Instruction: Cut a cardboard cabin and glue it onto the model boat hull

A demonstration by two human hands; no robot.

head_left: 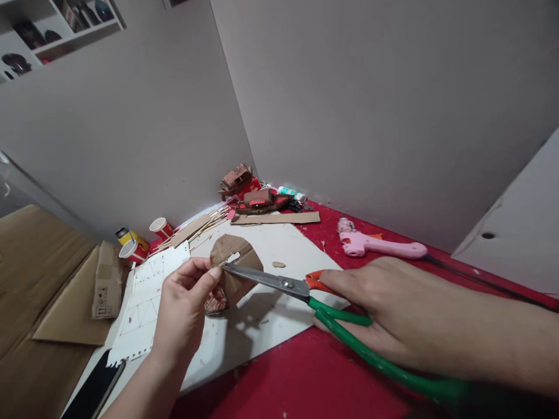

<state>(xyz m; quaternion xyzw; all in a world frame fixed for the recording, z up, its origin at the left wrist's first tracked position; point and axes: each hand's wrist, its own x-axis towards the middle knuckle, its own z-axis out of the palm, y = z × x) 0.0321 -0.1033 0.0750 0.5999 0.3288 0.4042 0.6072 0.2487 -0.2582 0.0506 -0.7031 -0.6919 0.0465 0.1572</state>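
- Brown, faceted, roughly rounded cardboard piece (247,257) with an elongated opening in it: in the left hand (186,297), apparently raised over a flat white board (244,337) on the red bench (279,384); its shadow falls below.
- Left fingers: clamped on the cardboard's left edge, thumb on the near face, close to the opening.
- Right fingers: closed round the handles of long scissors (299,288) with grey metal blades and green-and-orange grips. Blade tips lie at the cardboard beside the left thumb; cannot tell whether they touch that thumb.
- Handling (judged): light, fairly stiff when flat, yet likely to fold at the creases; dry, not slippery. The narrow strip between opening and edge looks weakest and could tear or crumple.
- Hold (judged): best taken by the broad outer margin, away from the opening, with a light pinch and the fingers well off the blade line.
- Nearby: a small brown ridged piece (216,304) under the cardboard, partly hidden, contact unclear; a small flat tan cardboard scrap (278,264) on the board; a pink plastic glue gun (379,244) beyond the right hand.
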